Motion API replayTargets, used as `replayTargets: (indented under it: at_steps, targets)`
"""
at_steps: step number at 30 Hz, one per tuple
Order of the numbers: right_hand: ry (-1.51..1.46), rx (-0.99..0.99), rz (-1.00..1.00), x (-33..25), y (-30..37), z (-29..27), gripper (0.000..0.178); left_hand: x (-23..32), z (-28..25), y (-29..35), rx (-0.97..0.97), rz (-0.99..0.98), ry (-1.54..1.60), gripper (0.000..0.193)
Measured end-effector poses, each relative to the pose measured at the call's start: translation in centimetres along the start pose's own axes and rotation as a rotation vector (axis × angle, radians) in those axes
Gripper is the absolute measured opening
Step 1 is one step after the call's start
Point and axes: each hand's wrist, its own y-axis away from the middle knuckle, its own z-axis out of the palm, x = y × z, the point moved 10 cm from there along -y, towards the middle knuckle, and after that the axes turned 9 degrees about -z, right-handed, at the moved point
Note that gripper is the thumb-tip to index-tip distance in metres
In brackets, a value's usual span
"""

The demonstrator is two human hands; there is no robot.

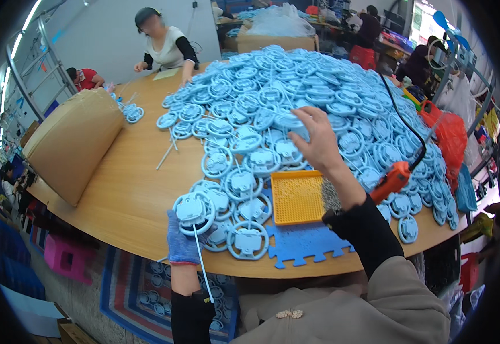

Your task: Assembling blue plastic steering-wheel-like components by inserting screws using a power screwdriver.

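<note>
My left hand (pixel 182 243), in a blue-grey knit glove, is closed on a light blue plastic ring part (pixel 191 211). The part has a flat plate in its middle, and a thin pale stick (pixel 202 264) hangs down from it past my wrist. My bare right hand (pixel 319 140) is raised over the heap of similar ring parts (pixel 273 86), fingers apart and nothing seen in them. Below that forearm lies a yellow perforated tray (pixel 296 198) with small metal pieces, probably screws, massed at its right side. An orange corded power tool (pixel 392 180) is just right of my forearm.
The tray stands on a blue foam mat (pixel 307 243). A cardboard box (pixel 75 143) lies on the wooden table (pixel 141 183) at left. Across the table works another person (pixel 167 49). A red plastic bag (pixel 448 137) hangs at right; a pink stool (pixel 66 258) stands on the floor.
</note>
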Motion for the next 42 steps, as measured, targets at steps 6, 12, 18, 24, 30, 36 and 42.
replayTargets:
  at_steps: [6,12,18,24,30,36,42]
  targets:
    - [0.284,0.434,-0.148,-8.6,8.3,-20.2,0.064,-4.0,2.0,0.5,-0.013,-0.075,-0.137,0.057]
    - [-0.711,0.287,0.531,6.9,17.5,-19.0,0.065,-9.8,2.6,-0.3,-0.004,-0.168,-0.294,0.049]
    - [-0.977,0.218,0.730,5.7,18.4,-11.7,0.046,-21.0,6.9,3.4,-0.288,-0.461,-0.539,0.049]
    - [-1.124,0.287,0.621,5.7,18.0,-12.6,0.071,-22.7,10.0,-1.2,-0.490,0.019,-1.756,0.040]
    - [-1.092,0.136,0.633,6.2,19.2,-8.9,0.052,-17.2,10.0,0.4,0.001,-0.226,-1.269,0.040]
    - [-0.960,0.143,0.692,5.4,20.6,-10.3,0.074,-19.6,15.6,6.8,-0.143,0.641,-1.997,0.065]
    - [-1.157,0.230,0.660,3.9,15.9,-6.2,0.053,-21.9,13.9,5.7,-0.246,0.737,-2.048,0.063]
